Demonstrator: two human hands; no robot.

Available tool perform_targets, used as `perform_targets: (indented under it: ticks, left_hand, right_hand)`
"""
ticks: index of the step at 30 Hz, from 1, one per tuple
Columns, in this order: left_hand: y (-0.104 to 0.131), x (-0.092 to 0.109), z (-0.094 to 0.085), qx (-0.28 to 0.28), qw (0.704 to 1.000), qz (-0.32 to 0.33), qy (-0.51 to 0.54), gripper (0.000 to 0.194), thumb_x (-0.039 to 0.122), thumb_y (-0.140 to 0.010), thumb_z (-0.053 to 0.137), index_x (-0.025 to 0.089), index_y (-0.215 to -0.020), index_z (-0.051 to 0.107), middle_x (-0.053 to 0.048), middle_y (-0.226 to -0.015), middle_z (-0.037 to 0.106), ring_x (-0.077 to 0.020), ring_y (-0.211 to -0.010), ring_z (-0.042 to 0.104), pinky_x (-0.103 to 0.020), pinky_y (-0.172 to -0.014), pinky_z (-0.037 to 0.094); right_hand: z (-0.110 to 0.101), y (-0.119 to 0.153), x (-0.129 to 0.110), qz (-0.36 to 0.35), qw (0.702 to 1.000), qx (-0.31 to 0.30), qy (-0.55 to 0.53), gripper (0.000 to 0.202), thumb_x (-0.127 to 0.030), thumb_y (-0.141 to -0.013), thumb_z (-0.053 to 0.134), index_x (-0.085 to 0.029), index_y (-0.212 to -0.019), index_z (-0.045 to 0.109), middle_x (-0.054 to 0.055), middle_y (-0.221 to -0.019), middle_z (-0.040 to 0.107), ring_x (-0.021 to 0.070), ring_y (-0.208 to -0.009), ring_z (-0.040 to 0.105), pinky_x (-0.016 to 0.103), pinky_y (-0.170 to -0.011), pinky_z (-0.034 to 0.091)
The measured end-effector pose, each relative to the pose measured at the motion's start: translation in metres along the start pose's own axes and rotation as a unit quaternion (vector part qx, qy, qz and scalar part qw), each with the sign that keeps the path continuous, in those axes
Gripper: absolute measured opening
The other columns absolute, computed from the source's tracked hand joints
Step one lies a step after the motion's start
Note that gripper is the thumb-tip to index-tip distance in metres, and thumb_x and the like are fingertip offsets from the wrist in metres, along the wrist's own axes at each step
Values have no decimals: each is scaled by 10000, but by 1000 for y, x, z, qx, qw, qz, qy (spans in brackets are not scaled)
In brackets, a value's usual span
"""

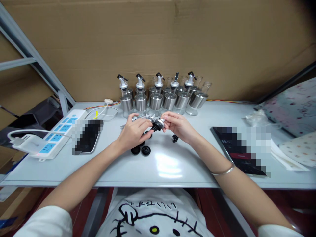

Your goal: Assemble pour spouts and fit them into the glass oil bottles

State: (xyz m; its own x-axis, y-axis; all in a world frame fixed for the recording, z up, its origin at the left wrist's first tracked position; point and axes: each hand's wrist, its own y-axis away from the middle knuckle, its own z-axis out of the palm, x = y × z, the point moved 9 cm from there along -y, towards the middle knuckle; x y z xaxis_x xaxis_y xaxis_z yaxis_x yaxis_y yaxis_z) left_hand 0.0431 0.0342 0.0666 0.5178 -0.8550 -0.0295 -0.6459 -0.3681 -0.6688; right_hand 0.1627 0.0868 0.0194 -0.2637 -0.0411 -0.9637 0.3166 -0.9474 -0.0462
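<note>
Between my two hands is a bottle pourer (pixel 161 123), lying nearly sideways, with a silver-grey top and a black ribbed stopper. My right hand (pixel 178 125) pinches its silver-grey end. The fingers of my left hand (pixel 134 132) close on the black stopper end. Loose silver-grey pourer tops (pixel 149 117) lie behind my left hand, which partly hides them. Round black stoppers (pixel 145 150) rest on the table just in front of that hand. A small cluster of black pieces (pixel 175 138) sits below my right hand.
Glass bottles with steel sleeves (pixel 156 101) stand in rows at the back, several fitted with pourers. To the left are a phone (pixel 90 136) and a power strip (pixel 58 131) with cables. A tablet (pixel 232 148) and a plastic bag (pixel 256 118) lie right on the white table (pixel 118 171).
</note>
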Motion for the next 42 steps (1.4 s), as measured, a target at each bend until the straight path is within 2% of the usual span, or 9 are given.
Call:
perform_targets:
  ticks: [7,11,14,17,20,25,35,42]
  left_hand:
    - [3,-4,-2,33,998,-13,43,64,200,-878,497,181,-938,499,-31,-902,699,-180,-842,666,-418,-959,357]
    - [3,-5,3,8,997,-7,81,360,195,-822,510,174,-1173,430,-88,-1094,662,-186,-856,653,-382,-884,442]
    - [3,-3,9,-35,995,-1,96,486,160,-795,485,190,-1271,392,-97,-1169,640,-212,-976,635,-363,-865,470]
    - [2,-1,14,-69,992,-8,109,480,142,-768,473,197,-1244,435,-85,-1143,654,-227,-1023,624,-368,-882,470]
    - [3,-3,17,-73,991,-23,107,466,138,-741,478,189,-1204,464,-80,-1105,671,-227,-996,634,-380,-901,460]
    - [4,-3,17,-60,994,-25,89,440,149,-725,489,192,-1162,480,-61,-1043,689,-220,-938,651,-376,-900,453]
    - [2,0,8,-19,995,1,103,350,134,-730,473,188,-1074,494,-10,-874,677,-164,-727,636,-333,-843,442]
    - [1,-2,7,-24,993,-21,110,311,132,-711,484,189,-1014,530,3,-819,679,-155,-682,626,-341,-866,420]
  right_hand:
    - [7,2,0,0,1000,-21,3,288,-401,-686,763,-167,-726,601,-52,-490,573,97,-487,576,244,-576,487]
    - [10,2,5,11,999,-35,10,301,-413,-684,764,-164,-737,603,-47,-500,586,102,-502,592,255,-603,503]
    - [12,3,7,23,999,-43,22,314,-426,-684,760,-162,-739,598,-48,-504,588,94,-478,582,235,-557,484]
    - [14,6,7,34,998,-46,38,313,-425,-693,749,-159,-737,591,-52,-499,584,65,-391,513,200,-429,387]
    - [18,8,5,42,997,-61,24,286,-399,-708,736,-164,-732,576,-55,-488,580,53,-341,458,195,-374,325]
    - [22,10,6,65,994,-83,-11,240,-352,-727,719,-167,-743,566,-52,-484,591,63,-334,475,183,-355,333]
    - [26,10,11,72,991,-110,-32,256,-354,-743,717,-162,-789,554,-46,-504,612,85,-358,550,179,-372,404]
    - [26,10,14,75,991,-110,-29,284,-378,-730,727,-169,-774,539,-51,-503,614,86,-361,558,183,-377,410]
